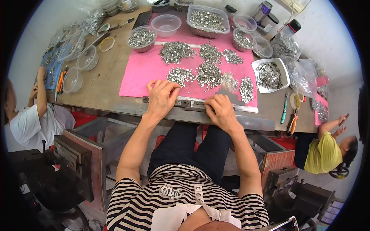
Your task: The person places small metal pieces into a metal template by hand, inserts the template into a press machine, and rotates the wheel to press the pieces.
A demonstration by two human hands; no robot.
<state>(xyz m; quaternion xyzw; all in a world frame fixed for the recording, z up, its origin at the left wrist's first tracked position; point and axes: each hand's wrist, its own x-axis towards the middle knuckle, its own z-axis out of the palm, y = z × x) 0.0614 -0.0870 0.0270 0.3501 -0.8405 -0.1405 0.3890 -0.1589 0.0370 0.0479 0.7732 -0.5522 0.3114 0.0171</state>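
Observation:
A long dark metal bar fixture [189, 104] with a row of small slots lies along the front edge of the bench. My left hand [161, 97] arches over its left end, thumb and fingertips drawn together; whatever they pinch is too small to see. At the other end my right hand [221, 111] has its fingers curled in against the fixture, hiding what is between them. Just beyond my hands, a pink mat [144, 73] bears several heaps of small silvery metal pieces [208, 74]. A flat grey plate [231, 97] lies beside my right fingers.
Plastic tubs of metal pieces [208, 22] line the mat's back, with a white square dish [284, 73] at right. Orange-handled pliers [294, 122] and a green-handled tool [284, 109] lie right of the mat. People sit at the left [29, 119] and right [323, 154].

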